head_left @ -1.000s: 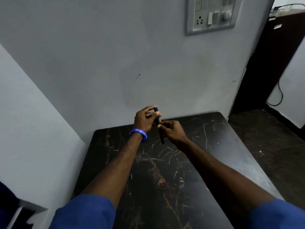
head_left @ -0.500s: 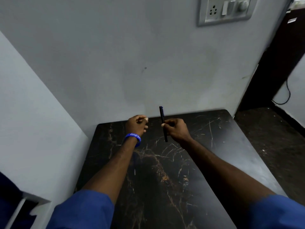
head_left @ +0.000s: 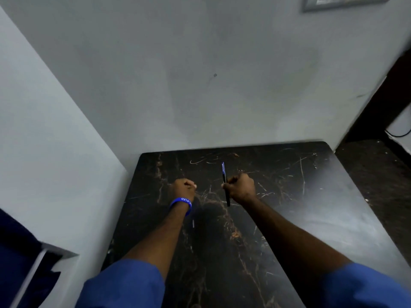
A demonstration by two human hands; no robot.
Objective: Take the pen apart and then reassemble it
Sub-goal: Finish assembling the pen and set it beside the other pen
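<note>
Pen [head_left: 225,185] upright, gripped at mid-length in the right hand [head_left: 241,188], blue upper end poking above the curled fingers [head_left: 233,181], dark lower end hanging below the heel of the palm. Held clear of the table [head_left: 289,196], not resting on it. Standing near vertical probably to keep the top end free and reachable from the other side. Slim, dark barrel, blue section toward the top; too small to say whether a cap or end piece is missing.

Right hand wrapped tight round the barrel, fist closed, pen running along the inner edge of the fingers, on the thumb side.

Left hand [head_left: 183,188] off to the side, well apart from the pen, fingers folded in to a loose fist. Something pale just showing at the fingertips [head_left: 193,186]; possibly a small part pinched there, cannot tell what, or if anything at all. Blue wristband [head_left: 180,204] on that wrist.

Hands split apart like this: reads as a piece just off, disassembly underway, only a judgement.

Below the left wrist, a small slim thing [head_left: 193,223] lying on the dark marbled table. Grey wall [head_left: 200,85] beyond.
</note>
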